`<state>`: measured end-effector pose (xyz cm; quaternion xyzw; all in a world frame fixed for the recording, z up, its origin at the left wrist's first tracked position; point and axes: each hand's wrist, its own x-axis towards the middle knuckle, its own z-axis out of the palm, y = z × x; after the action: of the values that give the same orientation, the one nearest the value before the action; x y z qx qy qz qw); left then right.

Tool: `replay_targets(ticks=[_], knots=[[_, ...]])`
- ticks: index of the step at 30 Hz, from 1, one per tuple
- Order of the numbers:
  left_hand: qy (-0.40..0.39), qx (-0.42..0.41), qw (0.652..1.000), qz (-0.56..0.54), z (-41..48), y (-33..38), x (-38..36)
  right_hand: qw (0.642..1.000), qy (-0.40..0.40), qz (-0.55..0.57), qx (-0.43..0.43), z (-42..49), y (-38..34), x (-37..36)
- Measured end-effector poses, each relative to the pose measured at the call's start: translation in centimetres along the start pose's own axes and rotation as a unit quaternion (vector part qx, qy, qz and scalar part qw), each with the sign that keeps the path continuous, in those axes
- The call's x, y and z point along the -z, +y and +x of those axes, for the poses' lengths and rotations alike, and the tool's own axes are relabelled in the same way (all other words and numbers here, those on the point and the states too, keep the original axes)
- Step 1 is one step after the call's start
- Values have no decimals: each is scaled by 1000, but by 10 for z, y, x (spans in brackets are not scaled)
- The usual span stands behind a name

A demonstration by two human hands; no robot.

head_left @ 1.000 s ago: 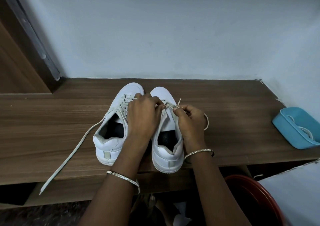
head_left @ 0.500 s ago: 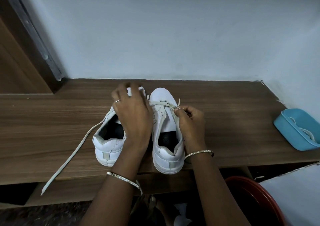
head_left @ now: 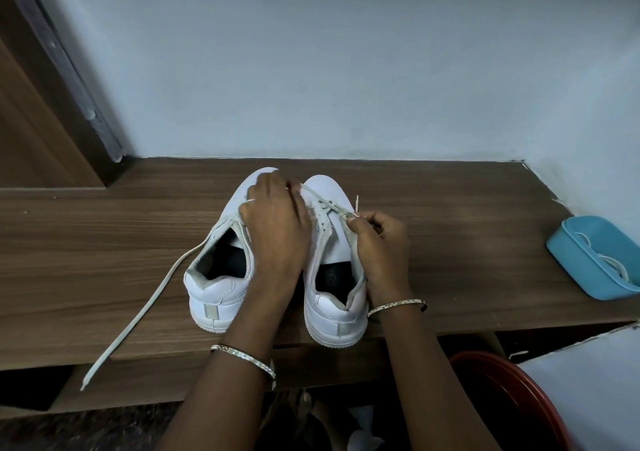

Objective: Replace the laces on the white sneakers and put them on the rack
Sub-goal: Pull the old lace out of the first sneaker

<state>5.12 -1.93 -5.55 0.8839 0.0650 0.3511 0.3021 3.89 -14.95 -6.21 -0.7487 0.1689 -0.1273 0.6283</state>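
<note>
Right sneaker stands on the table, heel toward you. Your right hand pinches its lace at the eyelets. Your left hand, just left of that sneaker, curls its fingers on the other end (likely to hold it taut for threading).

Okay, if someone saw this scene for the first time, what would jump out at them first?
The white sneakers stand side by side, heels toward the camera, midway along the wooden shelf. The left hand and right hand stretch a lace across the shoe on the right. Next comes a loose lace trailing from the other shoe past the shelf's front edge, then a blue tray at far right.
</note>
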Motion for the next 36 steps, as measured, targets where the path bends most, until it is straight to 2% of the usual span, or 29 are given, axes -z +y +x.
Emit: replay_targets(ticks=[3, 6, 8, 10, 12, 14, 25, 29, 33, 36], knots=[[97, 75, 990, -70, 6, -5, 10, 1000, -1, 5, -4, -1, -3, 1], [138, 119, 980, -81, 7, -6, 17, 1000, -4, 12, -6, -2, -3, 1], [110, 77, 991, -14, 5, -6, 17, 1000, -5, 13, -8, -1, -2, 1], [45, -16, 998, 52, 4, -6, 13, 1000, -7, 11, -8, -1, -2, 0], [-30, -77, 994, 77, 0, -3, 7, 1000, -6, 10, -9, 0, -1, 0], [-79, -104, 987, 93, -6, -1, -1, 1000, -5, 11, -9, 0, 0, 0], [-109, -86, 978, 153, -10, -6, -9, 1000, -2, 18, -8, -2, -2, 0], [-49, -78, 980, 178, -10, -6, -10, 1000, -2, 14, -9, -2, -2, 0], [48, 5, 979, 197, 2, -8, 3, 1000, 1, 6, -4, -1, -2, 1], [86, 90, 969, 214, 7, -14, 15, 1000, -1, 2, -5, -2, -2, 1]])
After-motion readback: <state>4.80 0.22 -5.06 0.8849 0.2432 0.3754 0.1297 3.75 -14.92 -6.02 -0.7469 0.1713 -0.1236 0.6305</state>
